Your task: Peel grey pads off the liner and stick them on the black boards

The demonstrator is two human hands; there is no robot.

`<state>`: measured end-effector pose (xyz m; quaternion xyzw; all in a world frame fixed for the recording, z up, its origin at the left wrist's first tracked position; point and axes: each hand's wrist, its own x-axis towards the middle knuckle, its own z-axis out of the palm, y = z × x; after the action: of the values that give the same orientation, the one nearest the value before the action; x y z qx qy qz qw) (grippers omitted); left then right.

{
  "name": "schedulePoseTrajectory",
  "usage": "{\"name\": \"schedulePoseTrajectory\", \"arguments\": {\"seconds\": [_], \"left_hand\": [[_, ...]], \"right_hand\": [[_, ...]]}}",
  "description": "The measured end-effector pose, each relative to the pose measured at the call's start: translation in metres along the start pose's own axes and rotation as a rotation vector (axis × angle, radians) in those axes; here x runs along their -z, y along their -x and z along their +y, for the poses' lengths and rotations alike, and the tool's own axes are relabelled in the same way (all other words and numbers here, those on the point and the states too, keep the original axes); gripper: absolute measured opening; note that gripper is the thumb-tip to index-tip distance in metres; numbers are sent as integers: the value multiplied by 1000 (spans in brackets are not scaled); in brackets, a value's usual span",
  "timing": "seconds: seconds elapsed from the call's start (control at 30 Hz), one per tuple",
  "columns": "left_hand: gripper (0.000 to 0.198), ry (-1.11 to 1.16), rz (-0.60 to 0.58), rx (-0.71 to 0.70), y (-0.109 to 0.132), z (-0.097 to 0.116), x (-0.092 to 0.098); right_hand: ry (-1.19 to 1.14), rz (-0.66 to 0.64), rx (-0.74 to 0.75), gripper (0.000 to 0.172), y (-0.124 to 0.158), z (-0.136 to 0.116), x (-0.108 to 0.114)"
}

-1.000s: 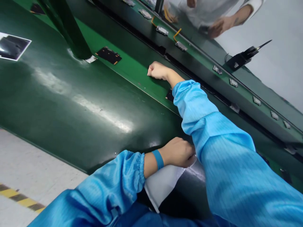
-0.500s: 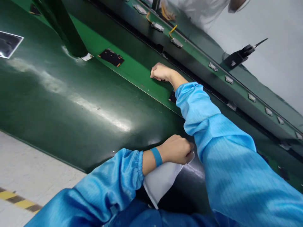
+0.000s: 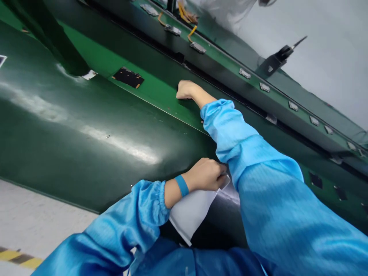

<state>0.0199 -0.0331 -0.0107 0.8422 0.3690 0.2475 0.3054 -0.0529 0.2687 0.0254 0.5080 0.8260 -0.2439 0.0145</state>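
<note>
Head view: we lean over a green bench (image 3: 71, 126) beside a conveyor belt (image 3: 161, 90); our right hand (image 3: 188, 89), curled into a fist, rests on the belt, and whether it grips anything beneath we cannot tell; our left hand (image 3: 205, 174) is closed on a white sheet (image 3: 191, 212) at the bench's near edge, likely to steady it; a dark board (image 3: 128, 77) lies on the belt to the left; small parts (image 3: 197, 47) line the far rail.
</note>
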Motion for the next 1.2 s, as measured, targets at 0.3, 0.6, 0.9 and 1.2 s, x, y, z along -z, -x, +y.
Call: {"name": "schedulePoseTrajectory", "arguments": {"seconds": [0.3, 0.6, 0.9, 1.2], "left_hand": [[21, 332, 188, 184, -4, -11, 8], [35, 515, 206, 392, -11, -7, 20], [37, 420, 179, 442, -7, -5, 22], [33, 353, 151, 411, -7, 0, 21]], "right_hand": [[-165, 241, 188, 31, 178, 88, -5], [-809, 306, 95, 16, 364, 148, -77], [-744, 431, 190, 8, 363, 142, -79], [-300, 560, 323, 13, 367, 142, -88]]}}
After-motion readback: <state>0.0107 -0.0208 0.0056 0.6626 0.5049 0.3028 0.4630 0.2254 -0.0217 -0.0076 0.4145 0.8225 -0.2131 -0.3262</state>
